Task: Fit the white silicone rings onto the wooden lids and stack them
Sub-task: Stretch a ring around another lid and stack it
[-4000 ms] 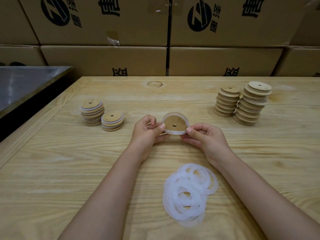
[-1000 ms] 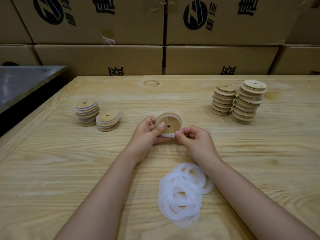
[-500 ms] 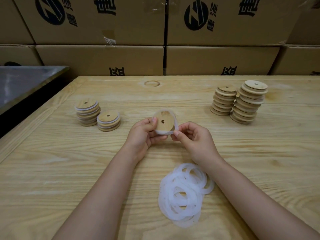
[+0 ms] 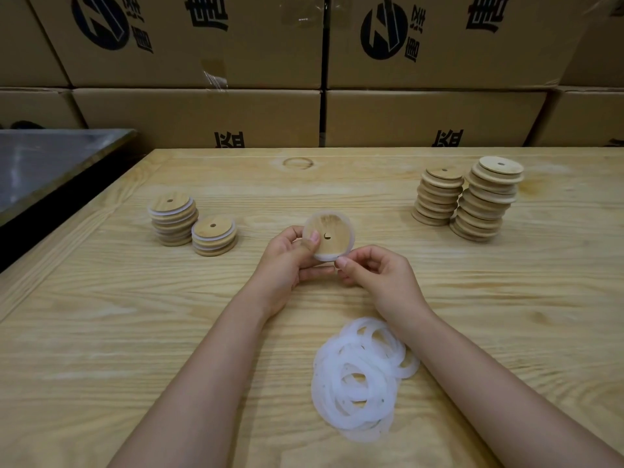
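Observation:
My left hand grips a round wooden lid with a small centre hole, thumb on its face, tilted up above the table. A white silicone ring runs around the lid's rim. My right hand pinches the ring at the lid's lower edge. A loose pile of white rings lies on the table near me. Two stacks of ringed lids stand at the left. Two taller stacks of bare lids stand at the right.
The wooden table has a raised border along its left and far sides. Stacked cardboard boxes form a wall behind it. A dark metal surface lies beyond the left edge.
The lid has risen slightly and turned its face toward me. My right hand's pinch has shifted along the ring to the lid's lower edge.

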The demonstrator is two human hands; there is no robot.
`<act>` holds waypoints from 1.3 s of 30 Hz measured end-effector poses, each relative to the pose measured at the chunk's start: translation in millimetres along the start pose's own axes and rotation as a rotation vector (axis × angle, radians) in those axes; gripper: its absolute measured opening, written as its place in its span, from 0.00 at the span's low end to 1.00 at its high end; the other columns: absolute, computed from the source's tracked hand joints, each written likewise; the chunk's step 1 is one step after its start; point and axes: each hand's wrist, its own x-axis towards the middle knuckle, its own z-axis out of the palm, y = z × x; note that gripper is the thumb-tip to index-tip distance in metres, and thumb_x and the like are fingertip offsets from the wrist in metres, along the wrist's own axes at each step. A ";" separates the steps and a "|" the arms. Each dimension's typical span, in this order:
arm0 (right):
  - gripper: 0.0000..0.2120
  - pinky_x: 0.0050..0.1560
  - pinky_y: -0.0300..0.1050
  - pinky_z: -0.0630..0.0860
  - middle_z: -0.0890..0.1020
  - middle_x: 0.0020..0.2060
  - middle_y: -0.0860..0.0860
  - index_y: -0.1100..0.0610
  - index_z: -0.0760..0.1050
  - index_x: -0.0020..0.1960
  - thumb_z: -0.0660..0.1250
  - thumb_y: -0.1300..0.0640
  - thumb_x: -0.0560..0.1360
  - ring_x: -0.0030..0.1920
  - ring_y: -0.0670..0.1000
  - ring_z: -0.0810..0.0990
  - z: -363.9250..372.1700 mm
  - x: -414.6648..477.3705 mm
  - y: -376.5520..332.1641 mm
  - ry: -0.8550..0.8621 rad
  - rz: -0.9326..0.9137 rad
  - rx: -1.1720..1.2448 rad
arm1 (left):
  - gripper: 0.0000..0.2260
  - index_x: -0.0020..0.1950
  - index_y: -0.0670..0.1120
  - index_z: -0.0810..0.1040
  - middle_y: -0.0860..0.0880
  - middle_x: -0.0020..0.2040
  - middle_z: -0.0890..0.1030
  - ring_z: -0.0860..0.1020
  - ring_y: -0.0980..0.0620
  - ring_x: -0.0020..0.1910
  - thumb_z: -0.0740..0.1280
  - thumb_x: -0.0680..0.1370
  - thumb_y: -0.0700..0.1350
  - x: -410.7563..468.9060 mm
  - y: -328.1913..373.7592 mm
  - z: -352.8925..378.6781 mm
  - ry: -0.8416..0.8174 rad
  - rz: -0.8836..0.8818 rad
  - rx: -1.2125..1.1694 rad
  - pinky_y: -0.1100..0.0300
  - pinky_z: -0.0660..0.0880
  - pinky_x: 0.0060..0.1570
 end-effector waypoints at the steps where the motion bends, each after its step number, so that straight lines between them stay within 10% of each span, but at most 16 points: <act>1: 0.05 0.47 0.44 0.79 0.84 0.35 0.51 0.59 0.80 0.41 0.74 0.57 0.71 0.38 0.49 0.81 0.3 0.0 0.3 0.007 0.007 0.008 | 0.05 0.50 0.42 0.72 0.42 0.45 0.83 0.83 0.47 0.42 0.63 0.78 0.43 -0.1 -1.0 0.3 0.000 0.017 0.016 0.59 0.81 0.39; 39: 0.07 0.35 0.34 0.74 0.78 0.28 0.46 0.52 0.81 0.36 0.73 0.60 0.71 0.31 0.42 0.74 -3.5 1.7 -4.1 0.080 0.019 0.069 | 0.06 0.53 0.42 0.71 0.41 0.46 0.84 0.83 0.47 0.46 0.63 0.78 0.42 3.3 -3.8 0.9 -0.028 -0.013 0.009 0.56 0.80 0.49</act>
